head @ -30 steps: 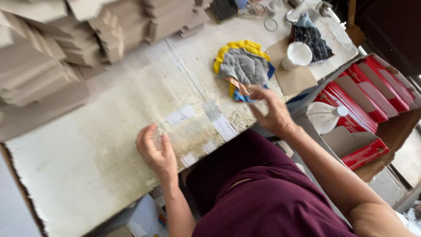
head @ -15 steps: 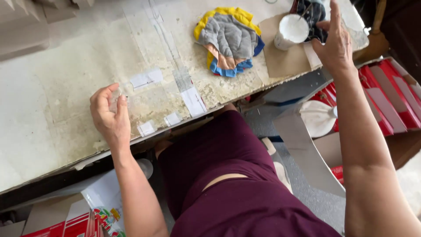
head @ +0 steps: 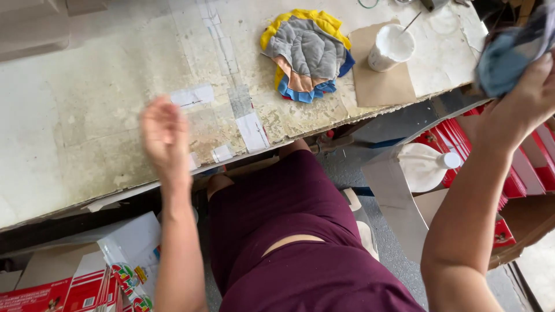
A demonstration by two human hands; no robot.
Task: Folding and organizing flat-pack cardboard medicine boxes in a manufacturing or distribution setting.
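Note:
My right hand (head: 529,98) is raised at the right edge of the view and grips a blue-grey cloth (head: 503,60), lifted clear of the worktable (head: 87,98). My left hand (head: 166,138) hovers blurred over the table's front part, fingers apart, holding nothing, close to pieces of white tape (head: 193,95) stuck on the stained top. A pile of cloths (head: 306,55) in grey, yellow, orange and blue lies on the table between my hands. A white cup (head: 390,46) with a thin stick in it stands on a brown cardboard piece (head: 378,86) to the right of the pile.
Red cartons (head: 520,173) fill a box at the right beside the table. A white bottle (head: 425,166) lies in front of them. More printed red and white cartons (head: 69,286) sit low at the left, under the table's front edge.
My right hand has picked up the blue-grey cloth from the table's far right and pulled it back toward me. My left hand has lifted off the table and shifted right.

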